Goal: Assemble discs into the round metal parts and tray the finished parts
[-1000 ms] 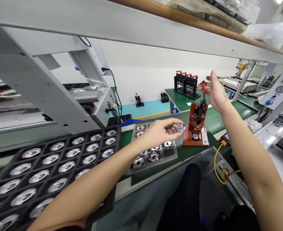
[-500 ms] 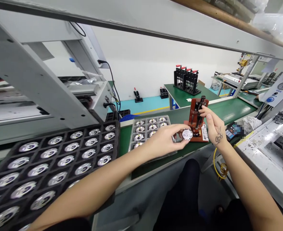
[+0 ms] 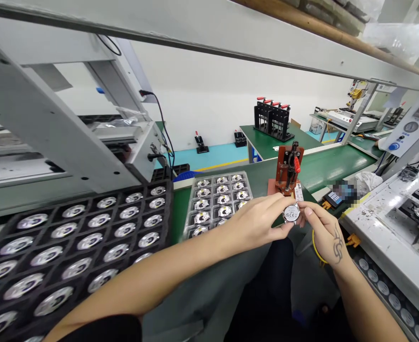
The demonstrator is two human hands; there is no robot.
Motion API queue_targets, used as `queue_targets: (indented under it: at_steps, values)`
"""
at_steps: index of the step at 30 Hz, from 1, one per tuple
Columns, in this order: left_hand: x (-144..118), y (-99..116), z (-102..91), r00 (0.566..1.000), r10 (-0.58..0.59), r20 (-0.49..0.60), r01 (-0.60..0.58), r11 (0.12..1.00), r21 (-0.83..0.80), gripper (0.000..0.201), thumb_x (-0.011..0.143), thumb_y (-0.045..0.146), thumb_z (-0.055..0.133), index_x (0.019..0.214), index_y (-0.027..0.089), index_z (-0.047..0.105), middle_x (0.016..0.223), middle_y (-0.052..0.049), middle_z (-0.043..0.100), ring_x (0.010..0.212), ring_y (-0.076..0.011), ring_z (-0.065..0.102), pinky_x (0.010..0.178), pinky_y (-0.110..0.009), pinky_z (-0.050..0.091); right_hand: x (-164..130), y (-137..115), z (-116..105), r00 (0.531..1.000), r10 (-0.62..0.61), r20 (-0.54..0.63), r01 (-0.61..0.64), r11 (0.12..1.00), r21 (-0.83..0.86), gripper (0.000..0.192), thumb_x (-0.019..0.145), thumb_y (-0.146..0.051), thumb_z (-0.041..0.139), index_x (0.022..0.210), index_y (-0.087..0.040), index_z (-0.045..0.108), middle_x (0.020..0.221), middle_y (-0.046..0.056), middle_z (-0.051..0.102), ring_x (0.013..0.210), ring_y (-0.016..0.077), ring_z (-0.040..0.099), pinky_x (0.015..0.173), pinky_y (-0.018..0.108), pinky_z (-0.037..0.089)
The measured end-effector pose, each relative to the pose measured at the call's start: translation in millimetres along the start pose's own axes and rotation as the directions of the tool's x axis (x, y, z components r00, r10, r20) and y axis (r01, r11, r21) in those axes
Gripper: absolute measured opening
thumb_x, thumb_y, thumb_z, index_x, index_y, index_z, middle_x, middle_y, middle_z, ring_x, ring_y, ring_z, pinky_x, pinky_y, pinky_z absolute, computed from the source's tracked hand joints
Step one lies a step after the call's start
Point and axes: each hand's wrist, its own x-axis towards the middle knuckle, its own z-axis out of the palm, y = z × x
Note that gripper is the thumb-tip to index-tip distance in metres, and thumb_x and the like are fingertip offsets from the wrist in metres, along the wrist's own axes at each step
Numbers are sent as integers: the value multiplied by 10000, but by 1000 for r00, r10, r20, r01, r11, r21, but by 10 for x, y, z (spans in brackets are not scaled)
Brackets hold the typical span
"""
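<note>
Hands, left (image 3: 257, 218) and right (image 3: 325, 228), pinch one disc (image 3: 291, 213) between fingertips (face up, likely for inspection) at the table's (image 3: 323, 166) front edge.

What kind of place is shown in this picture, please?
Most likely an assembly line in an electronics factory. Trays of identical round metal parts sit on a green conveyor belt, beside a small red press fixture. Both hands hold one round part.

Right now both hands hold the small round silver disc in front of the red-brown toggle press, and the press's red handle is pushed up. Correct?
Not quite. The head view shows the red handle swung down against the red-brown toggle press, not up. The rest holds: left hand and right hand both pinch the small round silver disc in front of it.
</note>
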Motion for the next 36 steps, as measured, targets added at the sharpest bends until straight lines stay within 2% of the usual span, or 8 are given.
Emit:
queue_targets:
  at_steps: [11, 17, 20, 23, 25, 28, 32, 36]
  values:
    - [-8, 208, 29, 986, -116, 120, 152, 918, -366, 427, 965, 277, 742, 1371, 202, 632, 1140, -88, 750, 930, -213, 747, 854, -364, 630, -157, -31, -52, 995, 90, 37, -96, 975, 199, 221, 988, -428, 756, 1068, -224, 786, 792, 3, 722, 692, 153, 660, 666, 276, 564]
    - [-445, 454, 218, 809, -467, 356, 483, 185, -856, 443, 917, 507, 827, 1128, 159, 650, 943, -60, 748, 800, -180, 768, 803, -360, 648, -499, 53, 34, 985, 128, 118, -135, 990, 45, 264, 982, -460, 757, 1122, -242, 811, 918, 44, 800, 778, 183, 741, 731, 272, 636]
    - [-857, 463, 273, 753, -558, 349, 494, 127, -860, 505, 834, 573, 888, 1003, 156, 659, 883, -60, 750, 772, -181, 757, 777, -346, 637, -657, 268, 91, 960, 171, 223, -160, 985, -65, 326, 943, -506, 776, 1127, -243, 835, 959, 67, 841, 813, 214, 793, 760, 265, 670]
    - [-1427, 345, 17, 676, -729, 103, 571, 430, -700, 383, 921, 515, 821, 1016, 158, 719, 947, -85, 774, 853, -200, 759, 848, -362, 628, -774, 514, 110, 922, 228, 312, -194, 971, -139, 420, 910, -587, 762, 1112, -230, 855, 1008, 95, 861, 867, 251, 830, 805, 266, 692]
    - [-1897, 244, -334, 619, -772, -144, 703, 626, -337, 236, 1000, 412, 725, 1032, 180, 755, 1059, -102, 782, 994, -226, 746, 957, -383, 599, -848, 650, 61, 900, 296, 319, -252, 952, -174, 478, 882, -640, 761, 1108, -229, 857, 1027, 97, 867, 904, 260, 842, 815, 238, 689]
    - [-2669, 126, -953, 431, -839, -332, 901, 385, 200, 223, 1034, 351, 589, 1076, 206, 752, 1138, -96, 776, 1119, -251, 716, 1070, -398, 549, -933, 811, -70, 848, 436, 302, -376, 896, -237, 547, 860, -687, 763, 1186, -254, 836, 1101, 84, 867, 1005, 259, 844, 793, 169, 668]
    - [-3532, 145, -1518, 223, -882, -415, 953, 108, 283, 284, 958, 302, 532, 994, 140, 763, 1101, -190, 777, 1082, -356, 725, 1052, -505, 545, -948, 948, -143, 808, 514, 287, -456, 855, -247, 616, 834, -729, 759, 1224, -257, 825, 1127, 84, 865, 1020, 264, 843, 762, 153, 663]
    - [-3941, 196, -1581, 103, -925, -366, 951, -16, 309, 293, 902, 322, 551, 965, 165, 790, 1088, -158, 820, 1033, -329, 755, 987, -427, 575, -890, 957, -50, 827, 482, 288, -428, 873, -234, 613, 787, -741, 773, 1131, -239, 852, 1022, 92, 874, 904, 264, 853, 733, 177, 673]
